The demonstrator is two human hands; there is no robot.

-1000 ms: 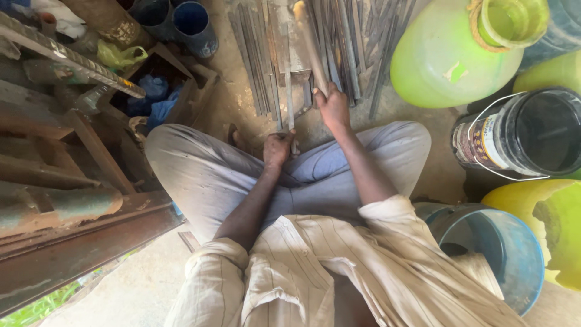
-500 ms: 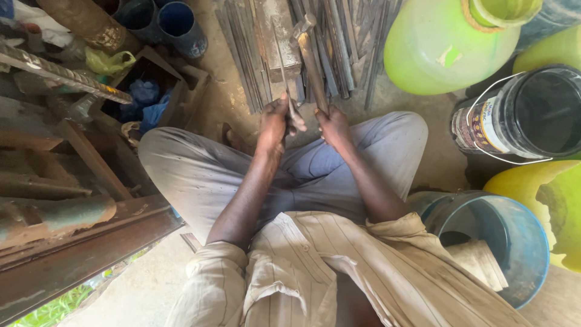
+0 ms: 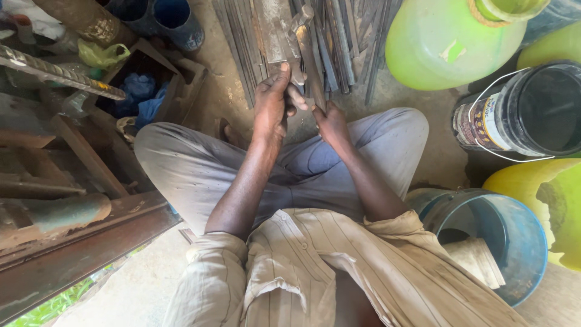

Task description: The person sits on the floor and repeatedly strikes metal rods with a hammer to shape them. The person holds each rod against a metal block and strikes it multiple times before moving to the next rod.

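Observation:
I sit on the ground with my knees spread. Both hands meet just past my knees at the near end of a pile of grey metal bars (image 3: pixel 339 36). My right hand (image 3: pixel 330 124) grips the lower end of one flat bar (image 3: pixel 310 57) that rises away from me over the pile. Beside it, my left hand (image 3: pixel 272 100) has its fingers curled around a wider flat metal strip (image 3: pixel 279 33), thumb pointing up along it. The fingertips of both hands nearly touch.
A large green plastic jug (image 3: pixel 448 42) and a black paint bucket (image 3: pixel 526 112) stand at the right. A blue bucket (image 3: pixel 520 242) sits by my right hip, a yellow container (image 3: pixel 544 200) beyond. A wooden box (image 3: pixel 157 85) and rusty steel beams (image 3: pixel 78 242) lie on the left.
My left hand rose from my lap to the bar pile and took hold of the wide strip. My right hand slid down the flat bar toward me.

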